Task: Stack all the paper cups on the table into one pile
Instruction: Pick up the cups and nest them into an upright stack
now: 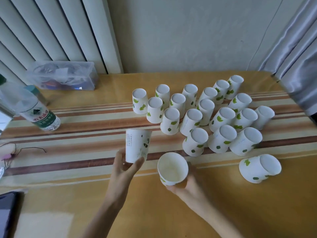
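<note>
Right grip (187, 184): closed around one paper cup (172, 169) from below, held above the near surface (223, 203); mouth tipped up toward the camera, long axis slanted, inside empty.
Left grip (125, 167): thumb and fingers pinched on the base of a second cup (137, 146), just left of the first and apart from it; upright, mouth up, long axis vertical, contents hidden from this angle.
Held cups, count: two, one per hand.
Near-right cup (259, 167): one, alone, base toward the camera, strongly tilted; possibly lying on its side, hard to judge through the wide lens.
Standing cluster (205, 114): eighteen cups, all mouth down, bases up, long axes roughly vertical, packed close in loose rows across the striped cloth, mid to far right.
Cups in total: twenty-one, white with green leaf marks.
Bottle (39, 114): one, clear plastic, green label, far left.
Clear box (63, 76): one, far left by the wall, holding a jumble of cables or small items, blurred.
</note>
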A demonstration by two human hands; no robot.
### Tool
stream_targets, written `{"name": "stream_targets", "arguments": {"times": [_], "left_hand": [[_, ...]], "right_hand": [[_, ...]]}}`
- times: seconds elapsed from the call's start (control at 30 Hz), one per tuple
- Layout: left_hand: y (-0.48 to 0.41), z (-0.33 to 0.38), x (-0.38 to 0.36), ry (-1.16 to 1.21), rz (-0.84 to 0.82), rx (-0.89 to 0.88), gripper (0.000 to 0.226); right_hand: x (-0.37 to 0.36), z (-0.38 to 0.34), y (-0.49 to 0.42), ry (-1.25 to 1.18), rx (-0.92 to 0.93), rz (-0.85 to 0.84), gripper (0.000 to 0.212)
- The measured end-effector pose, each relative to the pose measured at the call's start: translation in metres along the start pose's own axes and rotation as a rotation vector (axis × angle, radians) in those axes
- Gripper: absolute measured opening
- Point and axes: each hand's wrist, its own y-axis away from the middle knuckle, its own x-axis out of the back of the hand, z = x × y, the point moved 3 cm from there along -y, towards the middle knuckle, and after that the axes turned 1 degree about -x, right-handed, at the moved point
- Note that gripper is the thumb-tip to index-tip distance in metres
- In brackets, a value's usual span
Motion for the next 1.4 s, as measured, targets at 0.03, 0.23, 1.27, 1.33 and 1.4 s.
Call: {"name": "stream_targets", "arguments": {"times": [0.03, 0.23, 1.27, 1.33, 1.4], "left_hand": [[-0.001, -0.004, 0.001, 0.014, 0.008, -0.045, 0.05], [0.003, -0.018, -0.011, 0.099, -0.073, -0.269, 0.055], [0.024, -0.072, -0.067, -0.055, -0.165, -0.388, 0.055], [0.024, -0.071, -0.066, -0.063, -0.167, -0.393, 0.053], [0.023, -0.072, -0.065, -0.072, -0.171, -0.398, 0.052]], "right_hand": [[-0.003, 0.008, 0.0, 0.084, 0.064, 0.039, 0.053], [-0.012, 0.043, -0.005, 0.261, 0.276, 0.101, 0.053], [0.035, 0.034, -0.05, -0.039, 0.154, 0.545, 0.072], [0.042, 0.024, -0.029, -0.197, 0.24, 0.424, 0.071], [0.052, 0.013, -0.006, -0.33, 0.289, 0.269, 0.072]]}}
